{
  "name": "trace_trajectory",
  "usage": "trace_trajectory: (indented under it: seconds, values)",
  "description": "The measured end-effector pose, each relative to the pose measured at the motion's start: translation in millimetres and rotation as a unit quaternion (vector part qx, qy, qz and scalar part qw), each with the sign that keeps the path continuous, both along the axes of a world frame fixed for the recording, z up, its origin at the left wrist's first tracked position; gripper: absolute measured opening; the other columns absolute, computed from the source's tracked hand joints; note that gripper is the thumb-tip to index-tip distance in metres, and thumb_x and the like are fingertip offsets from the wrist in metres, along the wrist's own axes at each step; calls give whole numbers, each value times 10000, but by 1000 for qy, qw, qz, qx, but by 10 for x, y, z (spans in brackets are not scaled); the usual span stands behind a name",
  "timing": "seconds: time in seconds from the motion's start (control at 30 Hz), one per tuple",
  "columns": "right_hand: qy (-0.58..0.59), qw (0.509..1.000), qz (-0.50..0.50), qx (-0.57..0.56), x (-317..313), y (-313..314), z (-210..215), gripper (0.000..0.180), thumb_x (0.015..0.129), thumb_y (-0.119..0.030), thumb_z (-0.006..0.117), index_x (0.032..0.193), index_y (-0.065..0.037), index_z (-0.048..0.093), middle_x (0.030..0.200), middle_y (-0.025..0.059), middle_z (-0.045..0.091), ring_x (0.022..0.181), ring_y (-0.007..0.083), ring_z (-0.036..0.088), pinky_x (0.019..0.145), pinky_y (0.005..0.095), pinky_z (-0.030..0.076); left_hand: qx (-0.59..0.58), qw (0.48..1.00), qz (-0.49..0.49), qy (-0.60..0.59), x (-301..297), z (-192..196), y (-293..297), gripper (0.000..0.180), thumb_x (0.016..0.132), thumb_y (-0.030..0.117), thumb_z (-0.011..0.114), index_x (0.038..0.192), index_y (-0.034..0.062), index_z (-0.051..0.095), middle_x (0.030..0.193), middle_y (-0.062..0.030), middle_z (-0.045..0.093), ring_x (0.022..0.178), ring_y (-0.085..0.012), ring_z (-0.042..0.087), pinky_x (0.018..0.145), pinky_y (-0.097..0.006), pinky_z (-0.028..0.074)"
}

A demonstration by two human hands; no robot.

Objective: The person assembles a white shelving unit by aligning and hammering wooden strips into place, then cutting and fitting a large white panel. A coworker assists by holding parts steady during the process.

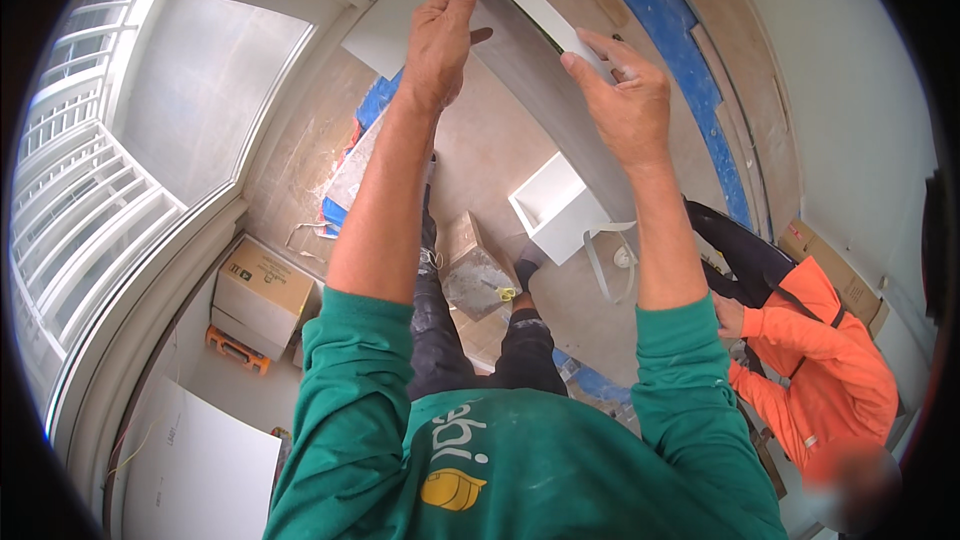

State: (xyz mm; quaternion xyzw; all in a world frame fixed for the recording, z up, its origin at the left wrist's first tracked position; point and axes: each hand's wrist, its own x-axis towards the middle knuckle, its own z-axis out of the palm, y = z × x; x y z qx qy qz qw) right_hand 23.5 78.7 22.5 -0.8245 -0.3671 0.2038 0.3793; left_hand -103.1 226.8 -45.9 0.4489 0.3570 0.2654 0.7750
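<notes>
Both my arms reach forward, holding up a white panel [550, 10] with a pale, narrow edge and a greyish, shaded face. My left hand [438, 45] is closed on its left end, with the thumb up at the corner and a fingertip showing behind. Farther right along the same edge, my right hand [632, 100] grips the panel between thumb and fingers. Below it on the floor stands a white open-topped box [560, 210], with a loose white strip [600, 265] beside it. The panel's far side is hidden.
Between my legs sits a dusty brown block-like box [470, 265]. A cardboard box [262, 285] and an orange tool [237, 348] lie left, near a white board [205, 465]. At right, close by, is a person in orange [815, 360]. Blue sheeting [690, 70] covers some floor.
</notes>
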Motion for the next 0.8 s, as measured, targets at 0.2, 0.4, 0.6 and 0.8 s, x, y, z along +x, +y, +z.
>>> trace_trajectory:
  seconds: [0.2, 0.4, 0.6, 0.8]
  values:
    - [-23, 1000, 5, -11, -1, 16, 26, 358, 807, -230, 788, 1103, -33, 741, 1094, 159, 734, 973, 231, 703, 851, 306, 516, -14, 1000, -1, -22, -2, -15, -2, 568, 1046, 463, 455, 1406, 31, 534, 1402, -148, 522, 1364, -275, 411, 1003, -476, 483]
    - [0, 998, -1, -61, 11, 64, 95, 352, 807, -239, 784, 1096, -40, 746, 1101, 156, 733, 964, 246, 701, 855, 330, 523, -13, 1000, -12, -9, -12, -18, 75, 583, 1042, 452, 472, 1410, 3, 514, 1404, -158, 505, 1365, -290, 405, 1000, -497, 484]
    - [-22, 999, 18, -29, 15, 46, 27, 363, 803, -248, 785, 1096, -36, 747, 1099, 155, 734, 978, 244, 700, 862, 329, 523, -46, 998, 9, -39, -26, -41, 24, 582, 1038, 439, 492, 1401, -16, 514, 1414, -152, 497, 1366, -289, 402, 997, -508, 481]
    - [-12, 998, -8, -66, -19, 60, 76, 371, 809, -245, 773, 1103, -21, 742, 1105, 167, 731, 986, 244, 700, 895, 316, 516, -41, 999, -3, -29, -35, 4, 36, 563, 1040, 424, 498, 1398, -10, 521, 1413, -146, 515, 1361, -275, 418, 995, -494, 484]
